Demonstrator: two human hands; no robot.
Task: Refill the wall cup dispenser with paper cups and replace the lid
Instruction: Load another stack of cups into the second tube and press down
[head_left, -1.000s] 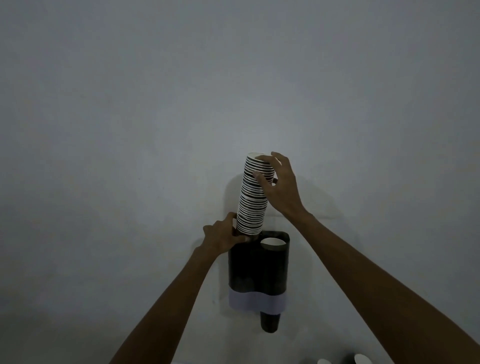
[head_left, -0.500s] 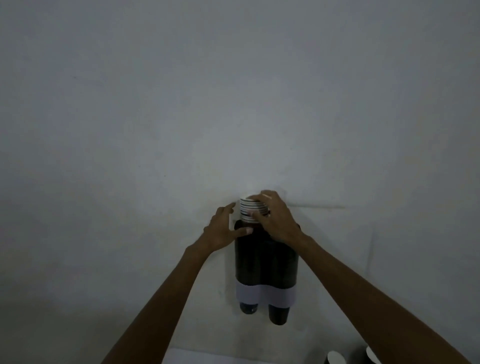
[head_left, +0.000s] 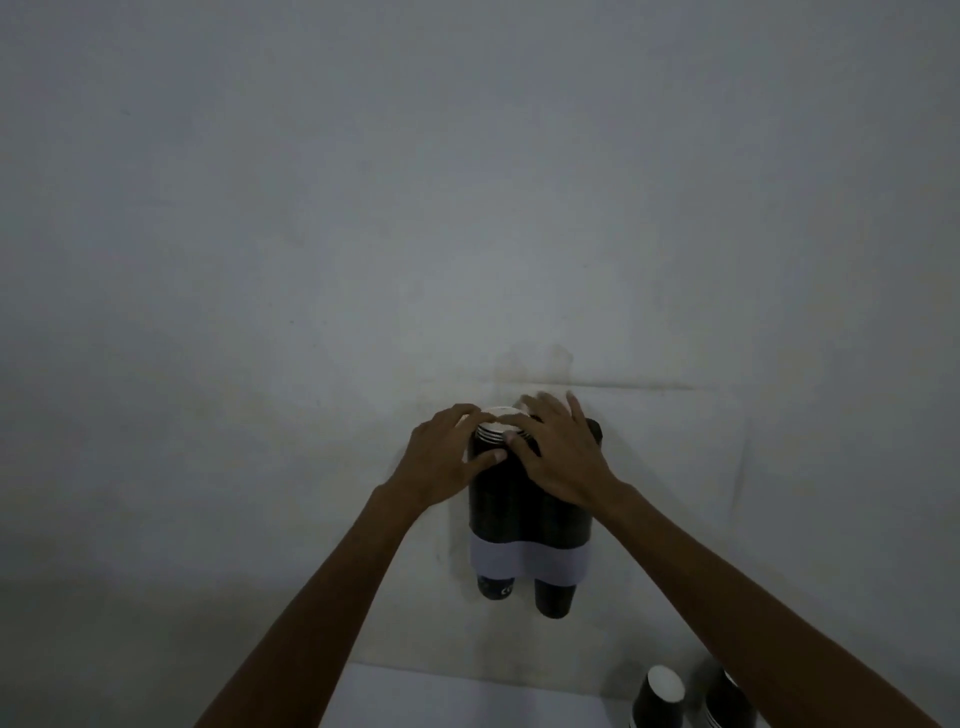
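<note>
Pressing on a cup stack (head_left: 497, 427) in a wall dispenser (head_left: 524, 512), right hand (head_left: 558, 452) fingers spread flat, left hand (head_left: 451, 457) loosely cupping the dispenser's side, spare cups (head_left: 660, 697) below right.

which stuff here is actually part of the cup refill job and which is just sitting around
In the job:
- wall cup dispenser
- stack of paper cups pushed into its left tube
- left hand on the dispenser beside the stack
- right hand pressing on top

Just lying about:
- black paper cups on the white surface at lower right
- the bare wall

No lid is visible.
</note>
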